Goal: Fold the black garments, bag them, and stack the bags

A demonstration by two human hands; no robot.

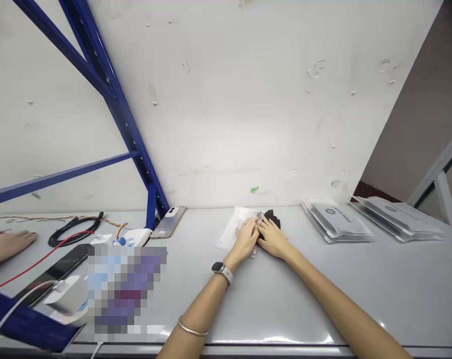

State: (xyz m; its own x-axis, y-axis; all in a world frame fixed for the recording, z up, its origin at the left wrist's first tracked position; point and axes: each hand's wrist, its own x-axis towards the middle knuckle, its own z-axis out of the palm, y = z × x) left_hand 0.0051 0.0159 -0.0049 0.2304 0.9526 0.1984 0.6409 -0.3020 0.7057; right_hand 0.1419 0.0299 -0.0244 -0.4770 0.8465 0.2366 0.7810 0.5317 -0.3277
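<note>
My left hand, with a watch on its wrist, is closed on a translucent white bag lying near the back of the grey table. Right beside it, my right hand rests over a black item, its fingertips meeting the left ones at the bag's right edge. The black item shows just behind the right hand; the rest of it is hidden. Whether the right fingers grip it cannot be made out.
Stacked printed bags and more bags lie at the right. At left are a phone, a power strip, cables and a blue frame. Another person's hand is at the far left.
</note>
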